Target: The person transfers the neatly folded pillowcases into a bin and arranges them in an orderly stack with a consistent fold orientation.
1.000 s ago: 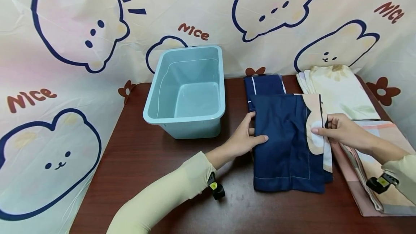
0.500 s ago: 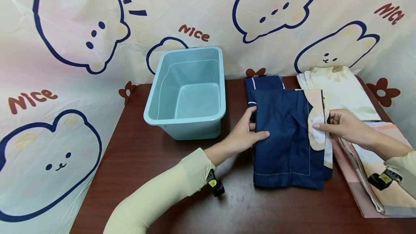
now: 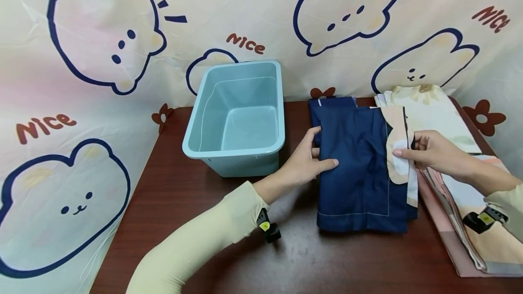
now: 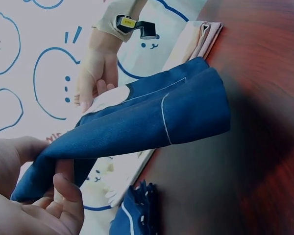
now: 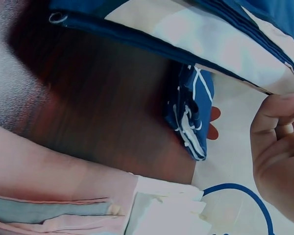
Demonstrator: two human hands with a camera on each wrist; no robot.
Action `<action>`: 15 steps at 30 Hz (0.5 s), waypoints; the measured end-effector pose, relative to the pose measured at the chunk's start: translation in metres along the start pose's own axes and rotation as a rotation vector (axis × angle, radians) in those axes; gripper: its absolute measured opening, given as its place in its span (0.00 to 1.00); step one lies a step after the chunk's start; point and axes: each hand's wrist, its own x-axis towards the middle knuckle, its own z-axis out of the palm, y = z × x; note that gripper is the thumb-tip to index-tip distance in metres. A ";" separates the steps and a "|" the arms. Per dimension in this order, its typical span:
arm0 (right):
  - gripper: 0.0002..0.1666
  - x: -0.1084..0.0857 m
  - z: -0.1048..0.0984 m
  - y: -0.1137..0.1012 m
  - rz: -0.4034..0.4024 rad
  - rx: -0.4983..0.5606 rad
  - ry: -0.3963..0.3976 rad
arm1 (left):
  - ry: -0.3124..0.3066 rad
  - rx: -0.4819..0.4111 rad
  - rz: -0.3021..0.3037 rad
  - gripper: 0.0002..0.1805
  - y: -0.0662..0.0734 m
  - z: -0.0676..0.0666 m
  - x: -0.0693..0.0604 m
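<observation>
Both hands hold a folded navy cloth (image 3: 353, 171) with a peach and white print along its right side. My left hand (image 3: 304, 162) pinches its left edge, thumb on top and fingers underneath. On the right edge, my right hand (image 3: 439, 153) pinches the printed part. The left wrist view shows the navy cloth (image 4: 137, 117) raised off the table, its layers hanging in a fold. Behind and partly beneath it in the head view lies another folded navy cloth (image 3: 337, 102), white-striped in the right wrist view, where its folded edges (image 5: 191, 117) show.
A light blue plastic bin (image 3: 233, 154) stands at the back, left of the hands, with nothing visible inside. A folded cream floral cloth (image 3: 433, 112) lies at the back right. Nearer, a folded pink and beige checked cloth (image 3: 453, 244) lies along the right side of the brown table (image 3: 196, 226).
Both hands have carried the held navy cloth slightly away from me, toward the back. It now covers more of the striped navy cloth behind. Both grips look the same.
</observation>
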 end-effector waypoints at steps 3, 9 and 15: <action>0.08 0.001 -0.001 -0.004 0.005 -0.017 0.001 | 0.005 0.015 0.002 0.47 0.004 -0.003 0.001; 0.08 0.002 -0.006 -0.011 -0.002 -0.037 0.000 | 0.004 -0.010 0.000 0.47 0.010 -0.004 0.002; 0.07 0.005 -0.011 -0.017 0.001 -0.026 0.006 | 0.006 -0.029 0.025 0.46 0.020 -0.007 0.001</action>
